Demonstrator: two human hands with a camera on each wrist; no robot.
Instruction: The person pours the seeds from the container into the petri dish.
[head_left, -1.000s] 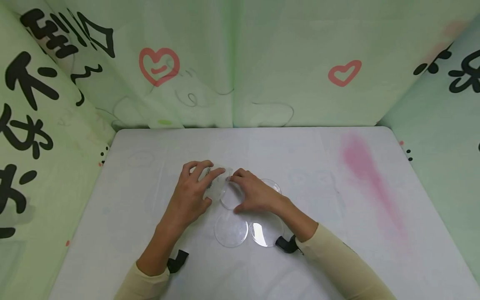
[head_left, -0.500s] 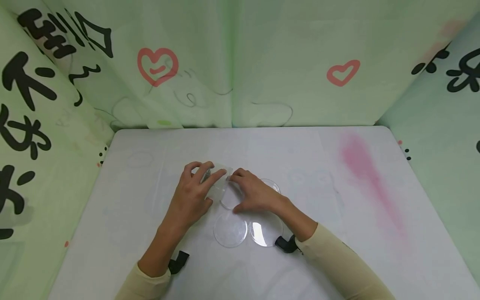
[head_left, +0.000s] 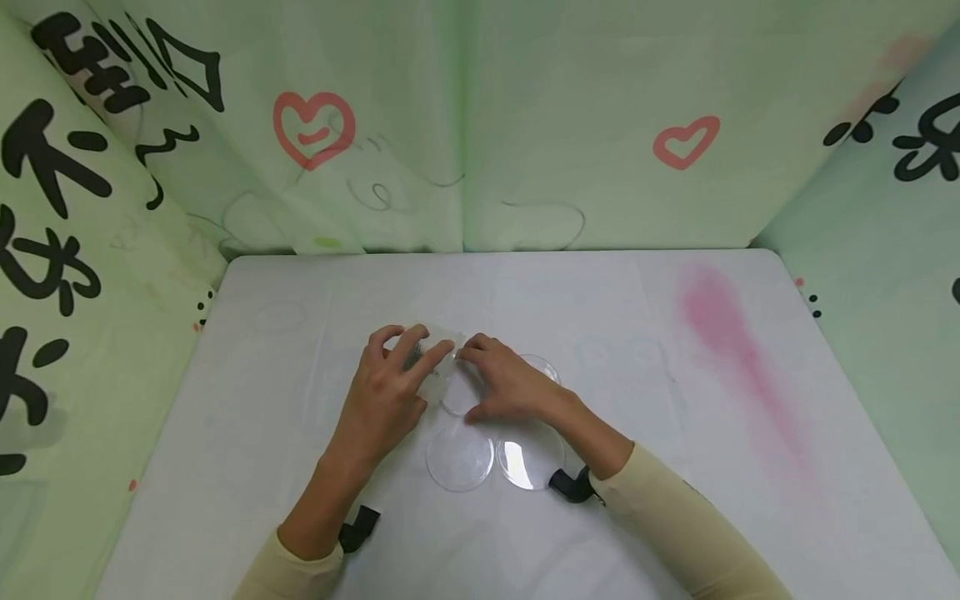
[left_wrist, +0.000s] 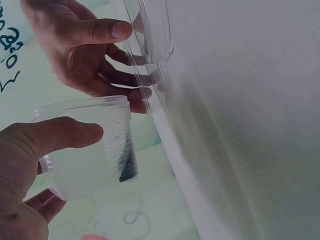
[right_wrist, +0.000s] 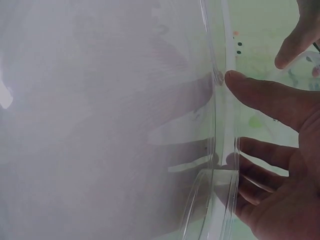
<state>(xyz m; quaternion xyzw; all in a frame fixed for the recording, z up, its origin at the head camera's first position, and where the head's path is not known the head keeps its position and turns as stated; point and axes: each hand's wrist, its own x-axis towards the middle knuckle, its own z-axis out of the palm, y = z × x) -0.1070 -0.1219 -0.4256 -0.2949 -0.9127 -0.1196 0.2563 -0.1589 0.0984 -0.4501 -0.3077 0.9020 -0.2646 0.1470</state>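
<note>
My left hand (head_left: 386,396) grips a clear plastic tub (left_wrist: 82,170) between thumb and fingers, just left of the dishes. Dark bits (left_wrist: 128,162) sit along the tub's table-facing side. My right hand (head_left: 513,383) spans the upper left petri dish (head_left: 457,404), thumb at its near edge and fingers at its far edge; in the right wrist view the thumb (right_wrist: 250,90) meets a clear rim. Another petri dish (head_left: 542,365) is partly hidden behind the right hand. Nearer to me lie a third petri dish (head_left: 460,454) and a fourth with a bright reflection (head_left: 531,467).
A white cloth covers the table (head_left: 637,533), with a pink stain (head_left: 738,358) on the right. Green curtains (head_left: 525,125) with drawn hearts and black lettering enclose the back and sides. Black wrist camera mounts (head_left: 360,529) stick out from both sleeves.
The left hand and tub have shifted very slightly to the right. The right hand and the dishes keep their places, apart from a small shift of the whole view.
</note>
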